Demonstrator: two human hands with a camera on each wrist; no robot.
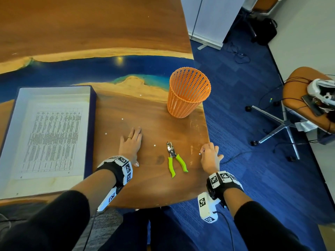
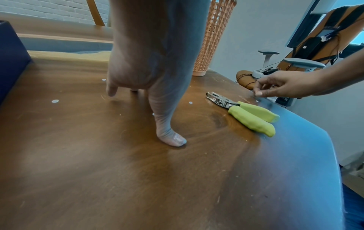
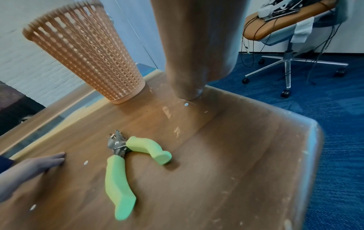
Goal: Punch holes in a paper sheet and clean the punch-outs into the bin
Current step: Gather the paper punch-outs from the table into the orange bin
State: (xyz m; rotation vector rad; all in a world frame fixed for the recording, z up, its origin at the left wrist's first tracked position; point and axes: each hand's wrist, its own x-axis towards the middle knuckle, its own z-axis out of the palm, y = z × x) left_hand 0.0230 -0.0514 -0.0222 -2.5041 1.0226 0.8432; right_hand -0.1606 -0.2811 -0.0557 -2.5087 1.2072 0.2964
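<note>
Nearest, our punch (image 1: 174,156) lies idle on the counter (image 1: 154,187). Left hand (image 1: 130,144) rests flat, fingers spread, steadying us. Right hand (image 1: 210,154) pinches at a dot (image 1: 199,154) near the counter's right edge, probably to lift it. Farther off waits the bin (image 1: 188,91); sheet (image 1: 52,140) sits left.

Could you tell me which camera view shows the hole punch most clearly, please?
The right wrist view: the hole punch lies close and unobstructed. The head view shows it whole but small; the left wrist view shows it side-on.
</note>
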